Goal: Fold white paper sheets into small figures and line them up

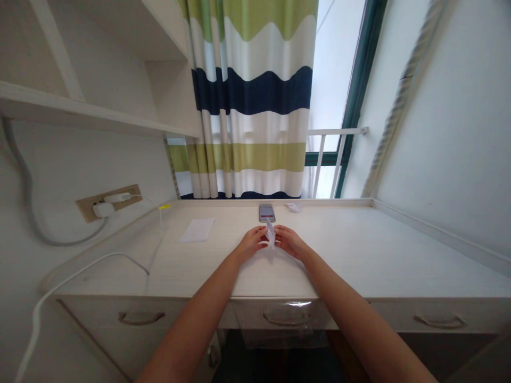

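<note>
Between my two hands, a little above the white desktop, is a small piece of folded white paper [270, 234] that stands on end and comes to a point at the top. My left hand [253, 242] pinches its left side with the fingers. From the other side my right hand [290, 242] grips the paper's right edge. Just beyond the paper lies a phone [266, 211] with its screen facing up. Farther back, right of the phone, rests another small folded white paper piece [294, 207]. To the left, a stack of white paper sheets [197, 230] lies flat.
The white desk [379, 250] has drawers along its front, with clear plastic film [279, 319] hanging over the middle one. A white cable [91, 264] runs across the left corner. Plugs [104, 209] sit in a wall socket. A striped curtain [255, 127] hangs behind the desk.
</note>
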`<act>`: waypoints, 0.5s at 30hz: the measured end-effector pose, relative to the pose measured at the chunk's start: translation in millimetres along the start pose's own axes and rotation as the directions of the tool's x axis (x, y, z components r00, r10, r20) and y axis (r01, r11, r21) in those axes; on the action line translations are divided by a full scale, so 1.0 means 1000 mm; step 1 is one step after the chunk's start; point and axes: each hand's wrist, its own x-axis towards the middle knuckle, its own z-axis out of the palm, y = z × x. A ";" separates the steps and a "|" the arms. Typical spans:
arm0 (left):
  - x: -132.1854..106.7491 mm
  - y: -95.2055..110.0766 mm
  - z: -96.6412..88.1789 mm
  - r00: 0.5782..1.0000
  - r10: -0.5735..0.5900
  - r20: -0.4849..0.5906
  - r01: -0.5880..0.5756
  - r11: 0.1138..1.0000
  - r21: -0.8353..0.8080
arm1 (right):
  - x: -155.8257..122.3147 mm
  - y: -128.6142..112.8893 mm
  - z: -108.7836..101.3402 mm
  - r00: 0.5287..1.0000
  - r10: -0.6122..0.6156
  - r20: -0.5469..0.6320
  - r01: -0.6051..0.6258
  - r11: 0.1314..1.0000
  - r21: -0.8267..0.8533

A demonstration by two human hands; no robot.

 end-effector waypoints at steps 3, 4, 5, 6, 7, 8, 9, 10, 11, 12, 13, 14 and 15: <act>-0.001 0.001 0.000 1.000 -0.015 0.006 0.015 0.999 -0.033 | 0.000 0.002 -0.003 0.999 -0.007 0.035 0.006 1.000 0.019; -0.001 0.001 0.001 1.000 -0.018 0.009 0.019 0.999 -0.041 | 0.000 0.002 -0.003 0.999 -0.008 0.043 0.007 1.000 0.023; -0.001 0.001 0.001 1.000 -0.020 0.015 0.021 0.999 -0.049 | 0.000 0.003 -0.004 0.999 -0.008 0.048 0.006 1.000 0.027; -0.002 0.001 0.001 1.000 -0.020 0.023 0.021 0.998 -0.056 | 0.000 0.003 -0.004 0.999 -0.003 0.054 0.002 1.000 0.030; -0.002 0.001 0.001 0.999 -0.018 0.030 0.020 0.998 -0.061 | -0.001 0.004 -0.004 0.998 0.004 0.062 -0.006 0.999 0.035; -0.002 0.001 0.001 0.999 -0.017 0.034 0.019 0.998 -0.064 | -0.001 0.004 -0.004 0.997 0.014 0.069 -0.017 0.999 0.041; -0.002 0.001 0.001 0.999 -0.017 0.035 0.019 0.998 -0.065 | -0.001 0.004 -0.004 0.997 0.025 0.075 -0.028 0.998 0.047; -0.002 0.001 0.002 0.999 -0.016 0.035 0.019 0.998 -0.066 | 0.000 0.003 -0.003 0.996 0.034 0.078 -0.039 0.998 0.055; -0.002 0.000 0.002 0.999 -0.015 0.035 0.018 0.997 -0.070 | 0.000 0.003 -0.003 0.996 0.041 0.078 -0.046 0.997 0.063; -0.002 0.000 0.002 0.999 -0.013 0.035 0.016 0.997 -0.075 | 0.000 0.003 -0.003 0.996 0.043 0.077 -0.049 0.996 0.071; -0.001 -0.001 0.002 0.999 -0.010 0.038 0.013 0.997 -0.080 | 0.000 0.003 -0.003 0.996 0.042 0.076 -0.048 0.996 0.079; 0.000 -0.001 0.002 0.999 -0.006 0.044 0.010 0.997 -0.082 | 0.001 0.003 -0.003 0.996 0.040 0.076 -0.046 0.995 0.083; 0.000 -0.002 0.001 0.999 -0.003 0.048 0.007 0.997 -0.082 | 0.001 0.003 -0.002 0.996 0.038 0.076 -0.045 0.995 0.084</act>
